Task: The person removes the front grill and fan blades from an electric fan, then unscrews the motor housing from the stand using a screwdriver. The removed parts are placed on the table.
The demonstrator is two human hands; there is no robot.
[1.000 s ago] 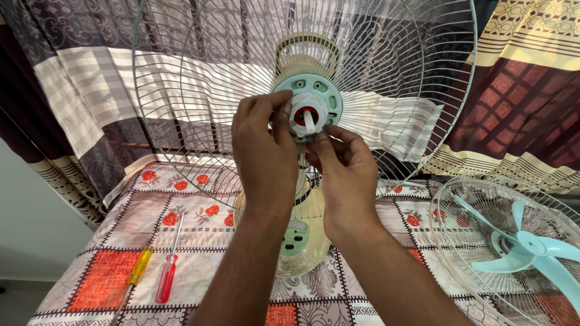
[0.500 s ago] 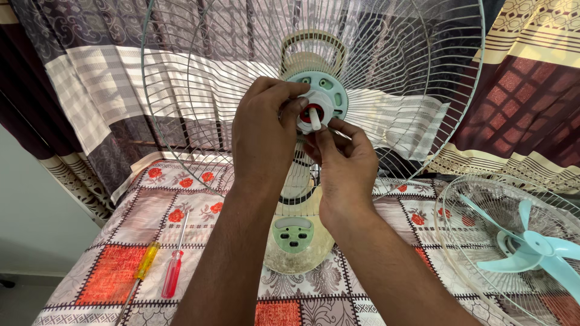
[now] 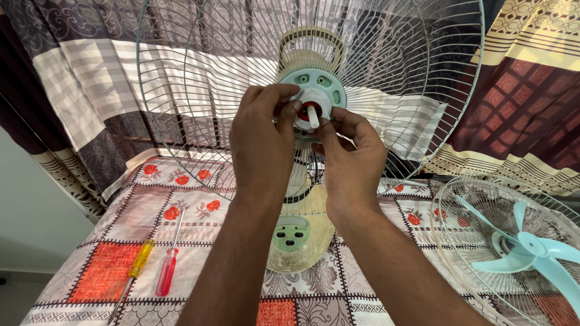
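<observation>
Nearest the viewer, two bare forearms rise from the bottom edge. Beneath them lies a patchwork tablecloth (image 3: pixel 199 211) of orange squares and red flowers, bearing a yellow-handled screwdriver (image 3: pixel 138 261) and, just beside it, a red-handled screwdriver (image 3: pixel 166 271). At right rests a detached wire front grille (image 3: pixel 459 241) with a pale blue three-bladed fan blade (image 3: pixel 531 247) lying in it. The cream, dome-shaped fan base with green button panel (image 3: pixel 299 238) stands between the forearms. Above it, the left hand (image 3: pixel 260 148) and right hand (image 3: pixel 350 157) meet at the hub of the upright round wire rear guard (image 3: pixel 181 102). Fingertips of both hands are closed on the white plastic ring nut (image 3: pixel 314 102), the left from the side, the right from below. The nut sits around the white motor shaft (image 3: pixel 313 116), against the pale green circular motor face (image 3: pixel 314 81). Farthest back hang patterned brown, grey and cream curtains (image 3: pixel 519 90).
</observation>
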